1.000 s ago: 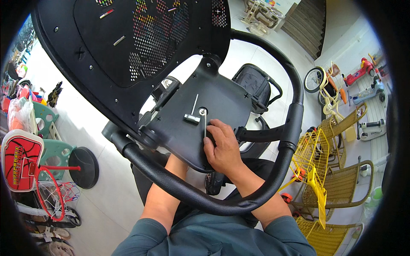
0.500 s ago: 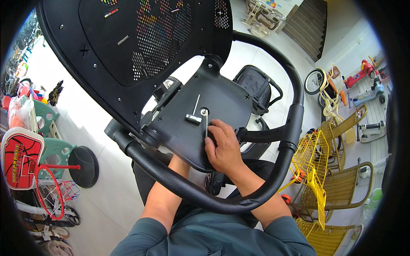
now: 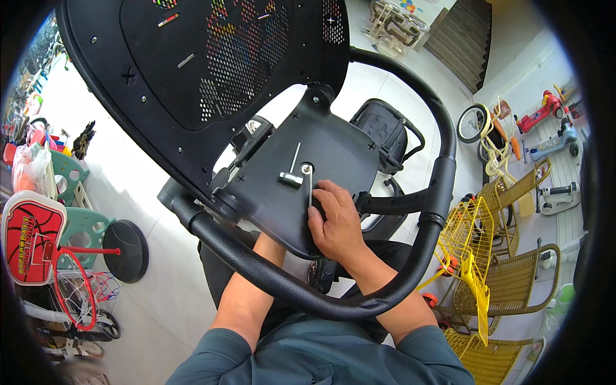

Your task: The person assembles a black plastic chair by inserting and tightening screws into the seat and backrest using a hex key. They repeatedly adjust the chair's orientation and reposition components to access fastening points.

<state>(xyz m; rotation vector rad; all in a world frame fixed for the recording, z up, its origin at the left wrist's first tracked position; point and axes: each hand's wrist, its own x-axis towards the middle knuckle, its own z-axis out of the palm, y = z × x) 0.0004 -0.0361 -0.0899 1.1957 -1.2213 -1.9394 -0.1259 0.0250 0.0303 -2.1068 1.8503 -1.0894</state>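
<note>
A: Using the black seat plate [image 3: 340, 141] as landmark. Where is the wrench [image 3: 310, 189] lying?

B: Over the plate's top face. Thin, silver, running from the bolt [image 3: 307, 169] near the plate's middle toward its near edge.

A: Right hand [image 3: 338, 226]?

B: Resting at the plate's near edge, back of the hand facing up. Grip is clamping the wrench's near end, thumb lying on its left, fingers curling on its right.

A: And the left hand?

B: Hiding beneath the plate. Only the left forearm [image 3: 247, 285] is showing, running in under the near edge. Can't tell how that grip is standing.

A: Anything else on the plate?

B: A small metal piece [image 3: 291, 179] with a thin rod is lying just left of the bolt.

A: Surroundings?

B: Perforated black backrest [image 3: 154, 122] is rising off the plate's far left side. A black tubular bar [image 3: 273, 282] is curving around its near and right sides. Well apart to the plate's right, a yellow wire basket [image 3: 461, 228] is sitting beside wicker chairs [image 3: 513, 282].
</note>
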